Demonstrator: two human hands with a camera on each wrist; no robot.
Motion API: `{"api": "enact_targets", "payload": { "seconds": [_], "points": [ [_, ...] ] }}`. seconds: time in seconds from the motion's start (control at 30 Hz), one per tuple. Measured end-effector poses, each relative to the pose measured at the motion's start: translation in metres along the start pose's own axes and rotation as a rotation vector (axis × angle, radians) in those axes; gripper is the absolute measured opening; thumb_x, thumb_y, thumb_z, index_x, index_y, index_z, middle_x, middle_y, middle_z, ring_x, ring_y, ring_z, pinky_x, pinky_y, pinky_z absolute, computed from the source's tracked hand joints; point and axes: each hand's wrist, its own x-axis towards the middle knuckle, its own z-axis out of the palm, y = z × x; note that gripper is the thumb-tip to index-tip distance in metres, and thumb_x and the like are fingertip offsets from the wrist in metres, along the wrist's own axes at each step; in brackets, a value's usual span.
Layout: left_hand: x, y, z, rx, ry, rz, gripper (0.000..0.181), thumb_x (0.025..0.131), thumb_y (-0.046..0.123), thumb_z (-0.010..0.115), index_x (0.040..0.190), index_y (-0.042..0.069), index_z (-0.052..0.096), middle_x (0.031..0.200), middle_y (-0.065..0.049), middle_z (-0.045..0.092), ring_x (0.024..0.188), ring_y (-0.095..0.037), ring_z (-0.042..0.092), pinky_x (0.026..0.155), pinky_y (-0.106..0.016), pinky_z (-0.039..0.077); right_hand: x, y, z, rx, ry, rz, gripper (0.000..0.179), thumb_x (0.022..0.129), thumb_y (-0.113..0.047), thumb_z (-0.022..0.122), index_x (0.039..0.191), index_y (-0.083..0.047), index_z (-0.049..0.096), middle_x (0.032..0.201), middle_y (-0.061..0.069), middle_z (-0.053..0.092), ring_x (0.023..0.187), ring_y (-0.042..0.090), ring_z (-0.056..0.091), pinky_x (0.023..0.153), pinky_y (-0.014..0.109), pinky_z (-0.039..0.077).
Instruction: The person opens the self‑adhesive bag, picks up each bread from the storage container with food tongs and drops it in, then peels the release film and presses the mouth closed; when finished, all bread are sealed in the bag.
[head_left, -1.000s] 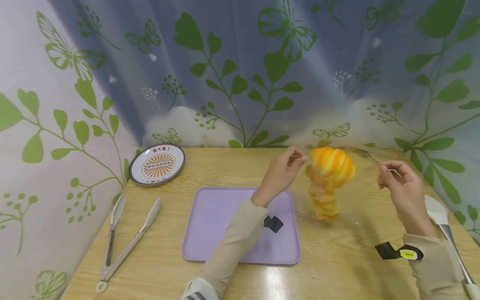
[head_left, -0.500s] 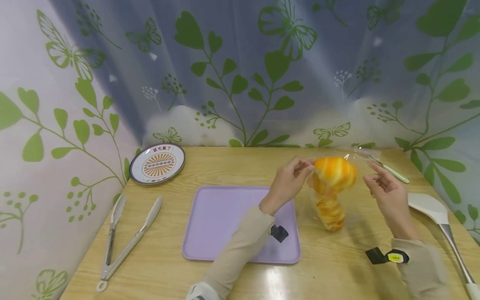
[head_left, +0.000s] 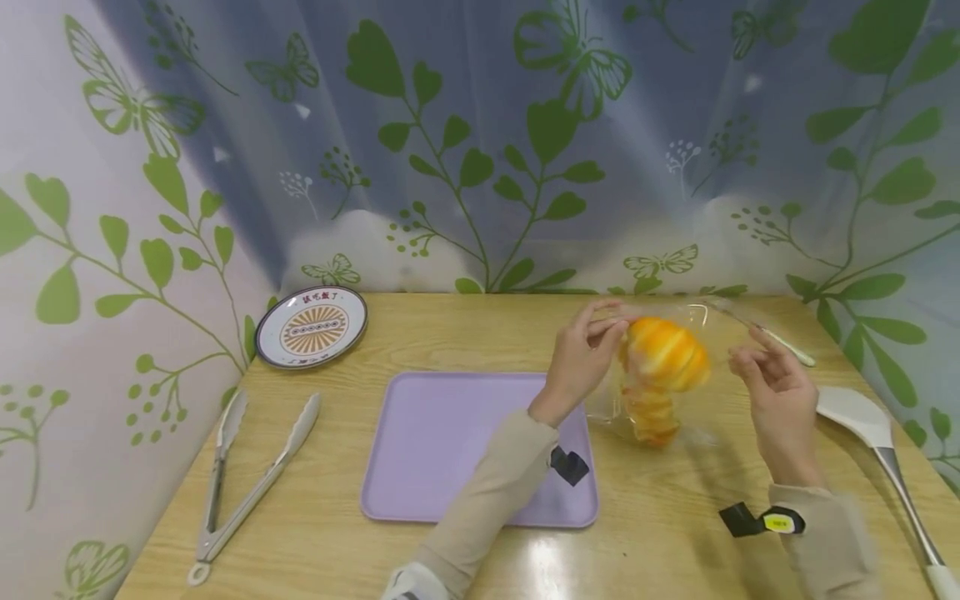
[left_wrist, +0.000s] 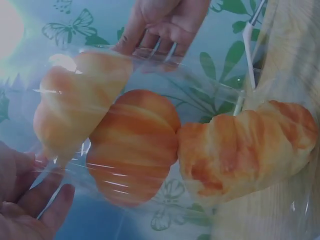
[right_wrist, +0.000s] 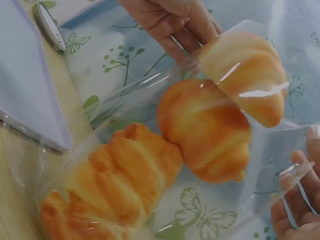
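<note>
Step in hand, as judged: handling the clear plastic bag (right_wrist: 152, 80), which you hold up over the counter (head_left: 637, 542), right of the purple tray (head_left: 427, 450). Three bread rolls (left_wrist: 132, 147) form a row inside it, hanging toward the counter; whether the lower end makes contact cannot be told. Your left hand (head_left: 580, 360) pinches the bag's left edge; your right hand (head_left: 778, 392) pinches the film opposite. Both forearms reach in from the near side, the left crossing above the tray. The next move likely calls for even tension at both pinch points, preventing slip.
</note>
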Motion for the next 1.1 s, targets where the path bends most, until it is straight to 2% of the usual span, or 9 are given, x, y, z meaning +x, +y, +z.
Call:
{"api": "enact_targets", "payload": {
  "seconds": [0.1,0.17,0.3,0.4,0.53,0.63,0.73,0.83,1.1],
  "points": [
    [-0.002,0.0,0.005,-0.032,0.015,-0.027,0.053,0.097,0.019,0.06,0.146,0.014,0.04,0.118,-0.014,0.07,0.104,-0.021,0.07,0.089,-0.019,0.053,-0.003,0.005,0.002,-0.029,0.025,0.034,0.012,0.09,-0.006,0.066,0.1,-0.006,0.072,0.087,-0.008,0.074,0.077,0.003,0.066,0.08,0.009,0.051],
    [-0.004,0.0,0.008,-0.063,-0.014,-0.054,0.056,0.097,0.021,0.061,0.148,0.015,0.039,0.12,-0.013,0.07,0.106,-0.02,0.07,0.09,-0.018,0.052,-0.004,0.006,0.005,-0.048,0.027,0.034,0.011,0.091,-0.003,0.065,0.09,-0.009,0.074,0.085,-0.008,0.074,0.077,0.002,0.066,0.078,0.009,0.051],
    [-0.005,0.0,0.01,-0.049,-0.058,-0.079,0.037,0.098,0.024,0.059,0.13,0.008,0.061,0.119,-0.01,0.071,0.105,-0.015,0.069,0.088,-0.015,0.052,-0.003,0.007,0.012,-0.034,0.019,0.009,0.014,0.092,-0.001,0.063,0.088,-0.009,0.074,0.084,-0.008,0.073,0.077,0.003,0.065,0.074,0.009,0.051],
    [-0.002,0.0,0.005,-0.07,-0.007,-0.084,0.028,0.099,0.021,0.057,0.116,0.003,0.07,0.114,-0.012,0.072,0.103,-0.019,0.07,0.087,-0.015,0.052,-0.002,0.005,0.01,0.062,0.06,-0.048,0.009,0.092,-0.003,0.064,0.089,-0.004,0.073,0.084,-0.002,0.073,0.075,0.006,0.067,0.074,0.012,0.054],
    [0.003,-0.002,0.0,-0.247,0.084,-0.101,0.028,0.1,0.014,0.055,0.115,-0.005,0.067,0.115,-0.022,0.07,0.107,-0.032,0.067,0.091,-0.021,0.053,-0.002,0.002,0.005,0.199,0.104,-0.139,0.013,0.091,-0.004,0.063,0.094,0.008,0.069,0.084,0.006,0.072,0.074,0.012,0.069,0.075,0.018,0.057],
    [0.002,-0.004,0.002,-0.352,0.067,-0.12,0.028,0.1,0.011,0.055,0.118,-0.009,0.065,0.119,-0.025,0.067,0.112,-0.037,0.064,0.093,-0.022,0.053,-0.005,0.002,0.002,0.144,0.084,-0.113,0.016,0.092,-0.004,0.063,0.099,0.008,0.069,0.085,0.003,0.073,0.076,0.01,0.068,0.077,0.016,0.056],
    [-0.003,-0.004,0.006,-0.341,0.008,-0.162,0.028,0.099,0.013,0.056,0.119,-0.006,0.066,0.122,-0.02,0.067,0.112,-0.032,0.065,0.094,-0.02,0.051,-0.01,0.003,-0.001,0.047,0.062,-0.058,0.016,0.093,-0.004,0.062,0.105,0.003,0.07,0.087,-0.003,0.073,0.078,0.005,0.068,0.079,0.013,0.054],
    [-0.005,-0.001,0.009,-0.301,-0.017,-0.166,0.028,0.099,0.016,0.056,0.119,-0.002,0.067,0.12,-0.016,0.069,0.11,-0.028,0.067,0.094,-0.02,0.051,-0.013,0.006,-0.002,0.083,0.065,-0.065,0.018,0.092,0.001,0.061,0.108,0.0,0.069,0.086,-0.003,0.073,0.078,0.006,0.068,0.077,0.013,0.054],
    [0.0,0.009,0.011,-0.255,0.073,-0.062,0.027,0.1,0.018,0.056,0.114,-0.001,0.07,0.112,-0.018,0.072,0.101,-0.027,0.069,0.086,-0.018,0.052,-0.008,0.009,0.001,0.186,0.142,-0.148,0.004,0.09,-0.002,0.064,0.09,0.0,0.068,0.084,0.002,0.073,0.076,0.009,0.067,0.075,0.015,0.055]
  ]
}}
